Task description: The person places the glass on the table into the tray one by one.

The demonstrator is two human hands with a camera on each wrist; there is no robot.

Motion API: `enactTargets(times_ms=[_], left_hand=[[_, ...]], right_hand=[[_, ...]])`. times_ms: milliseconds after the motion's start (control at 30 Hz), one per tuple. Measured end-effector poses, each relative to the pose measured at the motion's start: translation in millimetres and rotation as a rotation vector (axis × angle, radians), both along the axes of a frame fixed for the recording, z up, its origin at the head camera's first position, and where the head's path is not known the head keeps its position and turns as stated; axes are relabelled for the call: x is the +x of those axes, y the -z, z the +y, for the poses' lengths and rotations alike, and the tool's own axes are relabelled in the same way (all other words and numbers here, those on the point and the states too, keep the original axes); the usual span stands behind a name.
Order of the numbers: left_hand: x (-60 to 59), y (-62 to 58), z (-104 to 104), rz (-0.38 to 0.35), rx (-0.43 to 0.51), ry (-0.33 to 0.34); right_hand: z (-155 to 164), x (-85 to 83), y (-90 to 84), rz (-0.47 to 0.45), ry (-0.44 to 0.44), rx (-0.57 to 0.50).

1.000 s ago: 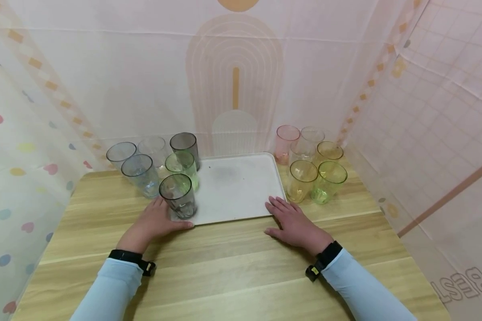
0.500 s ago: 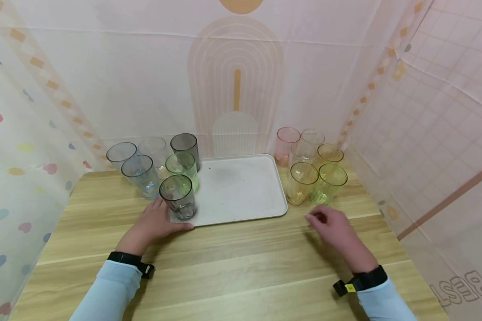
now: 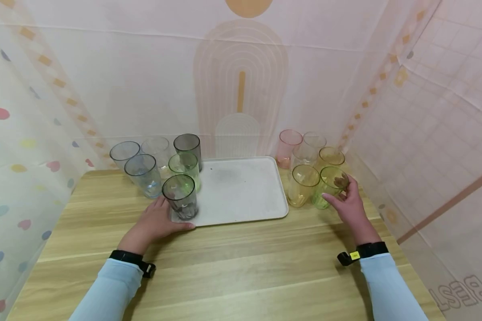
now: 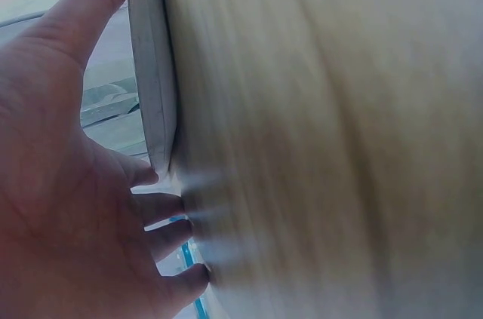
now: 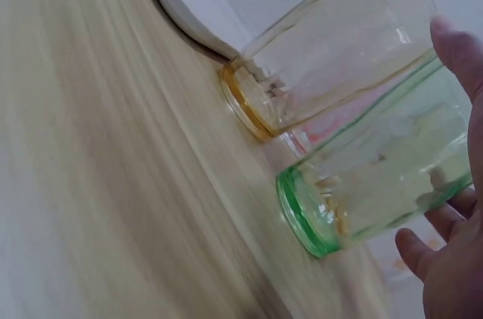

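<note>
My right hand (image 3: 347, 203) wraps round a light green glass (image 3: 329, 187) at the right of the wooden table (image 3: 241, 263), thumb in front and fingers behind it. The right wrist view shows that green glass (image 5: 377, 191) standing on the table between my thumb and fingers, beside a yellow glass (image 5: 332, 62). My left hand (image 3: 156, 220) lies flat on the table and touches the front left corner of the white tray (image 3: 241, 196). A grey glass (image 3: 180, 196) stands on that corner. In the left wrist view my thumb lies along the tray edge (image 4: 155, 93).
Several clear, blue, grey and green glasses (image 3: 144, 171) crowd the tray's left side. On the right stand the yellow glass (image 3: 303, 185), an amber one (image 3: 331, 157), a pink one (image 3: 287, 145) and clear ones. Patterned curtains close in the back and both sides.
My right hand left the tray's front right corner, swung right across the table and closed round the green glass. The left hand stayed where it was.
</note>
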State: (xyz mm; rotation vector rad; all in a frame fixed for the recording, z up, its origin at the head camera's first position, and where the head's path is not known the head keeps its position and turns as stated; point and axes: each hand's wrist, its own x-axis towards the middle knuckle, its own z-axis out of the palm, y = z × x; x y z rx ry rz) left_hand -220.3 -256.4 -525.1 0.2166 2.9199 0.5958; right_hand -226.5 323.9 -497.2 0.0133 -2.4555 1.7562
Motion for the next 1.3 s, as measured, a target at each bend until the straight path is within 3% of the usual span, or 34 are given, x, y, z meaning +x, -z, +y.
enactTargets(times_ms=[333,633,933,1133,1300], left_hand=[[0.8,-2.7,7,0.004,0.014,-0.005],[2.8,-4.5,11,-0.002,0.016,0.001],[3.1,-7.5,10,0.012,-0.002,-0.002],[4.8,-7.6,9,0.003,0.009,-0.007],[4.9,-9.4,12,-0.003,0.019,-0.007]], right_hand=[[-4,-6.8,-1.1,0.001,0.080,-0.022],[4,25.4,-2.1,-0.003,0.127,0.008],[-18,54.1,-3.6,0.093,-0.010,-0.021],[-47,55.2,-11.9,0.110,-0.137,-0.022],[-78,45.2,-19.6,0.114,-0.254,-0.032]])
